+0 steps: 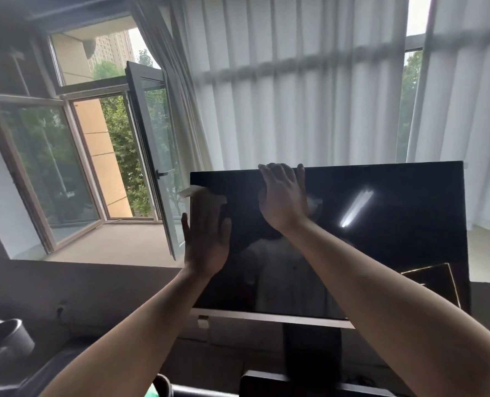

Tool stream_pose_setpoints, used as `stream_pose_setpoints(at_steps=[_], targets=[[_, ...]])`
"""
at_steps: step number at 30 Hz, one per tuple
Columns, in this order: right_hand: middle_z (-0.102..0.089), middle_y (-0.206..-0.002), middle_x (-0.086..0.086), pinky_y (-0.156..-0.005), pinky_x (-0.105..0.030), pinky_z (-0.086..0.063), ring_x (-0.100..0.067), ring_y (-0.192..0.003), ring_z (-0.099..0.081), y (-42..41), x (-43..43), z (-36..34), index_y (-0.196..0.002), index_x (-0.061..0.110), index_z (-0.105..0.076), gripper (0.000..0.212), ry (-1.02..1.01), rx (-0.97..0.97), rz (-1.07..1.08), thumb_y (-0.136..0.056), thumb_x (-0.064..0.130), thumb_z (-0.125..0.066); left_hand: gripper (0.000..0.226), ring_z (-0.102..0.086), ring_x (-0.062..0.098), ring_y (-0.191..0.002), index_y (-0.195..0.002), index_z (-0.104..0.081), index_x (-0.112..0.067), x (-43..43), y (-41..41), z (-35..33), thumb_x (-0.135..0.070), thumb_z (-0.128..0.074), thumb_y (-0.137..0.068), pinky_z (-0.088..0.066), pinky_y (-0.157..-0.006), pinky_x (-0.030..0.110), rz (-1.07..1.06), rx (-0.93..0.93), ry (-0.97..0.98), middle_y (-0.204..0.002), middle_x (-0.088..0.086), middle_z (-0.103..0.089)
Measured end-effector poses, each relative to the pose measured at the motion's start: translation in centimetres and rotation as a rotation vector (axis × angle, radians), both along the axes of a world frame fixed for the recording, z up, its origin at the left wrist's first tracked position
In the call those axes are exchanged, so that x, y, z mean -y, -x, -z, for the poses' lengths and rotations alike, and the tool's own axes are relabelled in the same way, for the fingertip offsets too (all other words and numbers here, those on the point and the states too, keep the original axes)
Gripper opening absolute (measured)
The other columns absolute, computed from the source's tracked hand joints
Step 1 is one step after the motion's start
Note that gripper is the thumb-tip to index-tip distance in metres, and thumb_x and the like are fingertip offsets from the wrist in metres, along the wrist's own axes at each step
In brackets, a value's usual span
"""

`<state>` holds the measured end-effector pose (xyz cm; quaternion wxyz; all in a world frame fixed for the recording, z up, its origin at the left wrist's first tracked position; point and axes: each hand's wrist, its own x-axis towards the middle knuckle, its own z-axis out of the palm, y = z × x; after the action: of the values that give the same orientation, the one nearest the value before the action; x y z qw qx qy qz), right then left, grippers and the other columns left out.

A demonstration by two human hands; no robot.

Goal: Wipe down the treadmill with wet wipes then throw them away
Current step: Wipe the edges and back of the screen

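The treadmill's big black screen [387, 253] stands upright in front of me on a dark post [309, 351]. My left hand [206, 236] lies flat on the screen's upper left part, straight fingers pressing a white wet wipe [196, 191] whose edge sticks out past the fingertips at the screen's left edge. My right hand [281, 196] is flat against the glass near the top middle, its fingertips reaching the top edge. A pale patch [314, 202] shows beside that palm; whether it is a wipe I cannot tell.
White curtains [295, 96] hang behind the screen. An opened window sash [152, 144] juts inward just left of the screen. A grey rounded treadmill part [6, 336] sits at lower left, and a dark ledge [80, 282] runs below the window.
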<state>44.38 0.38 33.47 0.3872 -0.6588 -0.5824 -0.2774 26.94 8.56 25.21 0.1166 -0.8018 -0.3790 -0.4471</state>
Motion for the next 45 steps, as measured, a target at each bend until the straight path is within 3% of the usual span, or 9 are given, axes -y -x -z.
stream_pose_setpoints(at_steps=[4, 8, 14, 22, 27, 32, 36, 41, 45], targets=[[-0.055, -0.141, -0.001, -0.125, -0.049, -0.003, -0.022, -0.139, -0.038, -0.1, 0.4, -0.3, -0.145, 0.015, -0.05, 0.052, 0.003, -0.021, -0.024, -0.093, 0.021, -0.056, 0.051, -0.001, 0.02, -0.157, -0.151, -0.031, -0.027, 0.1, -1.3, -1.4, -0.037, -0.031, -0.101, -0.014, -0.12, 0.049, 0.113, -0.162, -0.074, -0.168, 0.002, -0.016], [-0.055, -0.143, -0.001, -0.125, -0.04, -0.004, -0.021, -0.14, -0.038, -0.5, 0.7, -0.7, -0.144, 0.015, -0.051, 0.051, 0.024, -0.03, -0.044, -0.094, 0.02, -0.055, 0.046, -0.022, 0.026, -0.151, -0.145, -0.036, -0.027, -0.6, -1.5, -3.9, -0.034, -0.034, -0.1, -0.024, -0.113, 0.049, 0.015, -0.065, -0.074, -0.161, 0.004, -0.029], [-0.061, -0.139, 0.002, -0.116, -0.028, -0.017, -0.02, -0.133, -0.046, -1.3, 0.8, -1.3, -0.14, 0.017, -0.058, 0.047, 0.016, -0.047, -0.078, -0.094, 0.013, -0.054, 0.043, -0.023, 0.028, -0.151, -0.144, -0.037, -0.022, -1.1, -3.3, -6.0, -0.033, -0.035, -0.102, -0.021, -0.12, 0.055, 0.036, 0.057, -0.018, -0.159, 0.007, -0.035], [-0.065, -0.131, -0.002, -0.103, -0.029, -0.034, -0.025, -0.121, -0.055, -1.5, 1.8, -2.2, -0.143, 0.016, -0.051, 0.053, 0.027, -0.089, -0.053, -0.093, 0.001, -0.046, 0.031, -0.041, 0.02, -0.136, -0.135, -0.05, -0.027, 0.3, -6.9, -7.8, -0.029, -0.039, -0.106, -0.032, -0.111, 0.051, 0.122, -0.119, -0.163, -0.137, -0.007, -0.051], [-0.055, -0.136, -0.005, -0.107, -0.029, -0.034, -0.022, -0.135, -0.042, -2.2, 1.5, -1.7, -0.132, 0.009, -0.058, 0.042, 0.067, -0.102, -0.005, -0.091, 0.003, -0.049, 0.048, -0.054, 0.029, -0.122, -0.124, -0.063, -0.019, -2.7, -4.1, -8.8, -0.03, -0.028, -0.092, -0.036, -0.106, 0.049, 0.046, 0.095, -0.027, -0.126, 0.007, -0.064], [-0.059, -0.133, 0.0, -0.124, -0.047, -0.003, -0.019, -0.132, -0.048, -1.7, 1.4, -1.5, -0.133, 0.019, -0.057, 0.04, 0.082, -0.068, 0.119, -0.094, 0.017, -0.048, 0.033, -0.054, 0.028, -0.121, -0.121, -0.064, -0.024, -1.4, -5.4, -9.0, -0.017, -0.044, -0.095, -0.018, -0.12, 0.056, 0.031, 0.104, 0.042, -0.119, 0.004, -0.064], [-0.063, -0.131, 0.001, -0.122, -0.039, -0.017, -0.018, -0.127, -0.054, -2.6, 1.9, -1.9, -0.131, 0.02, -0.059, 0.038, 0.082, -0.065, 0.082, -0.095, 0.018, -0.049, 0.024, -0.051, 0.015, -0.124, -0.116, -0.063, -0.031, 1.9, -8.8, -9.5, -0.026, -0.044, -0.1, -0.016, -0.121, 0.056, 0.138, 0.026, 0.026, -0.118, -0.01, -0.063], [-0.067, -0.124, 0.0, -0.117, -0.037, -0.029, -0.02, -0.12, -0.058, -3.1, 2.3, -1.5, -0.124, 0.017, -0.064, 0.031, 0.005, -0.048, 0.048, -0.095, 0.019, -0.054, 0.028, -0.048, 0.019, -0.132, -0.127, -0.057, -0.022, 3.4, -10.4, -9.2, -0.031, -0.048, -0.102, -0.019, -0.121, 0.051, 0.163, -0.067, -0.023, -0.129, -0.004, -0.058], [-0.061, -0.129, -0.009, -0.107, -0.034, -0.038, -0.027, -0.128, -0.05, -4.0, 2.5, -0.9, -0.132, 0.005, -0.059, 0.041, -0.051, -0.106, 0.004, -0.092, 0.012, -0.052, 0.034, -0.05, 0.022, -0.13, -0.128, -0.063, -0.027, 1.4, -7.6, -9.3, -0.019, -0.045, -0.101, -0.012, -0.122, 0.055, 0.124, 0.07, -0.034, -0.124, -0.003, -0.065]])
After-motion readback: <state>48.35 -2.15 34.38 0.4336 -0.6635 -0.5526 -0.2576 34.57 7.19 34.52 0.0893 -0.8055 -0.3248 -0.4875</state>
